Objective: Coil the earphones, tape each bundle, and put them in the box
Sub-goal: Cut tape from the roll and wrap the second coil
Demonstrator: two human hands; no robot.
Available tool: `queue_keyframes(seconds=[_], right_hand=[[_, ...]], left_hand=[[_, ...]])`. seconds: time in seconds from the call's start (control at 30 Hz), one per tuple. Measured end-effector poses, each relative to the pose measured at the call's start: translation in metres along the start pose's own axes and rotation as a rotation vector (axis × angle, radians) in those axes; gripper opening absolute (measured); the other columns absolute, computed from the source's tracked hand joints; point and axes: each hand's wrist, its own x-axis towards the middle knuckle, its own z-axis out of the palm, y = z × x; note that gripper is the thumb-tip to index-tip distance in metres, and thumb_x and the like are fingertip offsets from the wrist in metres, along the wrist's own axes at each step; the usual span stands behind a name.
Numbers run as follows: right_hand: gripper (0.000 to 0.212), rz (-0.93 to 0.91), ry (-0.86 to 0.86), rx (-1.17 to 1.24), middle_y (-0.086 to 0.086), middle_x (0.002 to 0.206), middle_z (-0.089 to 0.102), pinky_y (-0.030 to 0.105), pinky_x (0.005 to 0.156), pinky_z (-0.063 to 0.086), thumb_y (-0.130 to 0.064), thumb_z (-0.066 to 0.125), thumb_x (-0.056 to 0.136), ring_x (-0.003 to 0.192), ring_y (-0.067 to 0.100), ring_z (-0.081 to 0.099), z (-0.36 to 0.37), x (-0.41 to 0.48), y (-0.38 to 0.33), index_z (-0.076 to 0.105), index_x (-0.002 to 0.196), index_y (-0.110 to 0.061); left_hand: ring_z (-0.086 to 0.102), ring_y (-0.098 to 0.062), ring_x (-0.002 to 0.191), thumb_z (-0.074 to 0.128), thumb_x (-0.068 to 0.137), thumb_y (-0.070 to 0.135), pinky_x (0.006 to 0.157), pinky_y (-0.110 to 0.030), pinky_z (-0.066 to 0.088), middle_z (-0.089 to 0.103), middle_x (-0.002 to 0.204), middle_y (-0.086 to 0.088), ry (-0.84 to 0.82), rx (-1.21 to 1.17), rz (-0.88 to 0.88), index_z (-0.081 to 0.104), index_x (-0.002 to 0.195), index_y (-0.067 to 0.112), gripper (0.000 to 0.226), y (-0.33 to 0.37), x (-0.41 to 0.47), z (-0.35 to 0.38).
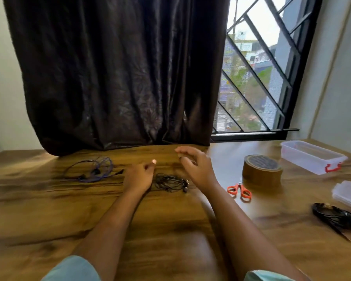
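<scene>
A loose tangle of black earphones (170,182) lies on the wooden table between my two hands. My left hand (139,175) hovers just left of it, fingers loosely curled, holding nothing. My right hand (195,165) is raised above and to the right of the tangle, fingers apart and empty. Purple-blue earphones (93,169) lie spread out farther left. A third black earphone bundle (335,217) rests at the right. The brown tape roll (261,169) stands right of my right hand. The clear plastic box (312,157) with red clasps sits open at the far right.
Orange-handled scissors (239,191) lie in front of the tape roll. The clear box lid (349,194) lies at the right edge. A dark curtain (118,78) hangs over the table's far edge, with a barred window (257,78) beside it.
</scene>
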Motion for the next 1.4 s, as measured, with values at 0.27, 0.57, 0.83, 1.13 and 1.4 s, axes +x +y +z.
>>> queue_keyframes(seconds=[0.27, 0.57, 0.83, 1.13, 1.4], right_hand=[[0.024, 0.065, -0.070, -0.218, -0.002, 0.103, 0.065, 0.008, 0.072, 0.042, -0.025, 0.052, 0.097, 0.094, 0.010, 0.059, -0.008, -0.003, 0.031, 0.071, 0.101, -0.010], [0.020, 0.010, -0.030, -0.085, -0.008, 0.083, 0.067, 0.006, 0.070, 0.048, 0.002, 0.058, 0.089, 0.075, -0.005, 0.063, -0.005, 0.003, 0.016, 0.067, 0.095, -0.015], [0.023, 0.053, -0.191, 0.047, -0.001, 0.090, 0.071, 0.022, 0.074, 0.057, 0.003, 0.064, 0.083, 0.079, 0.003, 0.068, -0.001, -0.001, 0.009, 0.067, 0.100, -0.012], [0.007, 0.126, -0.144, 0.136, 0.006, 0.078, 0.073, 0.034, 0.075, 0.060, -0.008, 0.065, 0.087, 0.078, 0.020, 0.071, 0.003, 0.000, 0.012, 0.070, 0.087, -0.013], [0.027, 0.033, -0.179, 0.060, 0.007, 0.089, 0.073, 0.028, 0.078, 0.058, 0.006, 0.064, 0.083, 0.086, 0.012, 0.072, 0.005, 0.000, 0.003, 0.064, 0.084, -0.021]], left_hand=[[0.059, -0.015, 0.090, 0.066, 0.072, 0.062, 0.081, -0.032, 0.049, 0.066, 0.096, 0.007, -0.289, 0.056, -0.017, 0.065, 0.091, 0.029, 0.039, 0.010, -0.010, 0.000], [0.043, -0.029, 0.124, 0.053, 0.092, 0.038, 0.102, -0.037, 0.038, 0.042, 0.139, -0.014, -0.401, 0.340, 0.122, 0.049, 0.129, 0.011, 0.046, 0.029, -0.012, 0.003], [0.022, -0.029, 0.140, 0.040, 0.098, 0.020, 0.114, -0.036, 0.016, 0.024, 0.153, -0.017, -0.368, 0.448, 0.130, 0.024, 0.146, 0.006, 0.052, 0.039, -0.024, 0.004], [0.053, -0.025, 0.112, 0.051, 0.091, 0.016, 0.097, -0.037, 0.045, 0.055, 0.126, -0.009, -0.376, 0.416, 0.146, 0.053, 0.123, 0.012, 0.032, 0.040, -0.021, -0.001], [0.032, -0.029, 0.134, 0.039, 0.099, 0.027, 0.109, -0.039, 0.028, 0.036, 0.145, -0.014, -0.368, 0.377, 0.195, 0.041, 0.138, 0.014, 0.041, 0.031, -0.021, -0.001]])
